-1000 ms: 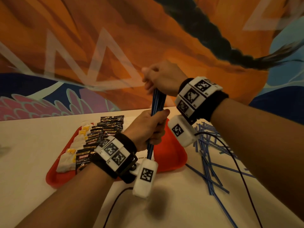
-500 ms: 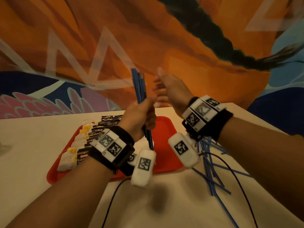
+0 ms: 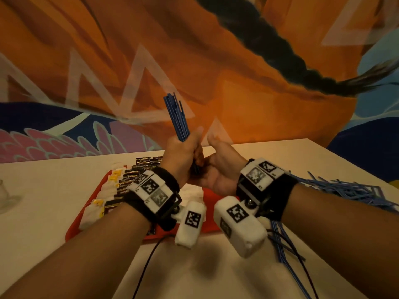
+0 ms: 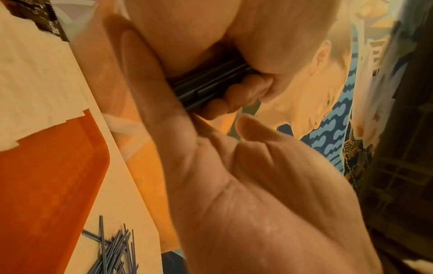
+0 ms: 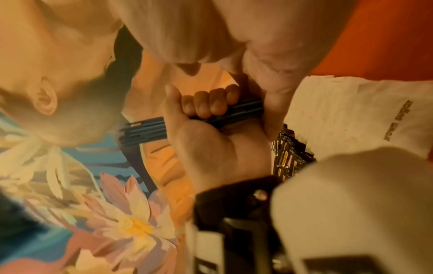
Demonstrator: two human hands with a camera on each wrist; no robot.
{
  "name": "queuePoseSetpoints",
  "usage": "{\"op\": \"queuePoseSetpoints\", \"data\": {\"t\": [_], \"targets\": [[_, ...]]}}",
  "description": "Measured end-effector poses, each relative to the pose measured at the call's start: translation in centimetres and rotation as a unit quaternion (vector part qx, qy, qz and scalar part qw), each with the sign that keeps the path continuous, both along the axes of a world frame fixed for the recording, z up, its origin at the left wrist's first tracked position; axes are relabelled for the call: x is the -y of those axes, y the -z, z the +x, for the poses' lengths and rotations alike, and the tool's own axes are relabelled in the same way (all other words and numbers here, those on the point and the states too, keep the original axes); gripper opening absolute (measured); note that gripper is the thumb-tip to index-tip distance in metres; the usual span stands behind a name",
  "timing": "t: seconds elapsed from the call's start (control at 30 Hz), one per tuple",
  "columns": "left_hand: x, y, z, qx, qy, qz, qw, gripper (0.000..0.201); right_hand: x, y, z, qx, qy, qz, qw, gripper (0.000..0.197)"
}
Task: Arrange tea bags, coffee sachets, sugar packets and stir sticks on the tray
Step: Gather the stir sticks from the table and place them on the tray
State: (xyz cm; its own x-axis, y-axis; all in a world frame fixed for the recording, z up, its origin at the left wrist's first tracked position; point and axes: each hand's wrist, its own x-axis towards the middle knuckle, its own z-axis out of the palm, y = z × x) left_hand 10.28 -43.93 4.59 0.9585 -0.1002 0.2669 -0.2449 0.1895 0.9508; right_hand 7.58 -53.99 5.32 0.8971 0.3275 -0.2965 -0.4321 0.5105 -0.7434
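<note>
My left hand [image 3: 183,156] is closed in a fist round a bundle of blue stir sticks [image 3: 177,117], held upright above the tray, the sticks' upper ends fanning slightly above my thumb. My right hand [image 3: 218,171] lies palm-up just beside and below the fist, fingers relaxed and extended, cupping the bundle's lower end without gripping it; in the right wrist view my left fingers [image 5: 211,103] wrap the sticks. Beneath both hands sits the red tray [image 3: 216,199] on the pale bench [image 3: 43,223]. On the tray, from its left side: a row of white tea bags [image 3: 101,203] with yellow tags, a row of dark coffee sachets [image 3: 133,173] beside them, then white sugar packets [image 3: 192,193] under my left wrist. To the right of the tray, on the bench, lies a loose heap of blue stir sticks [image 3: 345,188], some reaching toward the near edge. A painted orange wall [image 3: 237,93] stands behind the bench.
</note>
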Motion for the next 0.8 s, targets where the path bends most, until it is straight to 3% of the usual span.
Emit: {"op": "queuePoseSetpoints", "data": {"t": [0.1, 0.2, 0.27, 0.37, 0.43, 0.5, 0.6, 0.67, 0.73, 0.8], "targets": [[0.0, 0.0, -0.3, 0.003, -0.004, 0.011, 1.0, 0.048, 0.0, 0.6, 0.2, 0.029, -0.003, -0.051, 0.998, 0.087], [-0.6, -0.2, -0.2, 0.005, -0.025, 0.085, 0.996, 0.043, 0.6, -0.6, -0.1, 0.11, 0.048, -0.179, 0.976, 0.082], [-1.5, -0.5, 0.1, 0.034, -0.054, 0.209, 0.976, 0.041, 1.7, -3.1, 0.1, 0.224, 0.151, -0.313, 0.911, 0.077], [-2.5, -1.4, 0.4, 0.123, -0.073, 0.427, 0.893, 0.045, 2.4, -6.7, 0.0, 0.357, 0.248, -0.474, 0.766, 0.088], [-2.6, -2.2, 0.4, 0.172, -0.077, 0.521, 0.832, 0.041, 1.9, -7.1, -0.1, 0.376, 0.197, -0.554, 0.716, 0.08], [-2.9, -2.9, 0.6, 0.196, -0.081, 0.581, 0.786, 0.024, 1.5, -6.2, -0.3, 0.381, 0.103, -0.612, 0.685, 0.069], [-4.2, -4.0, 0.7, 0.182, -0.088, 0.639, 0.742, 0.011, 1.5, -5.2, -0.4, 0.398, 0.001, -0.654, 0.643, 0.043], [-5.0, -4.4, 0.5, 0.178, -0.082, 0.68, 0.707, 0.011, 1.3, -5.5, -0.6, 0.399, -0.062, -0.716, 0.569, 0.025], [-5.0, -4.6, 0.2, 0.19, -0.066, 0.712, 0.673, 0.01, 0.4, -5.6, -1.1, 0.392, -0.101, -0.775, 0.485, 0.02], [-4.7, -4.7, -0.3, 0.2, -0.046, 0.715, 0.669, 0.022, -0.9, -5.1, -1.3, 0.388, -0.096, -0.811, 0.426, 0.023]]}}
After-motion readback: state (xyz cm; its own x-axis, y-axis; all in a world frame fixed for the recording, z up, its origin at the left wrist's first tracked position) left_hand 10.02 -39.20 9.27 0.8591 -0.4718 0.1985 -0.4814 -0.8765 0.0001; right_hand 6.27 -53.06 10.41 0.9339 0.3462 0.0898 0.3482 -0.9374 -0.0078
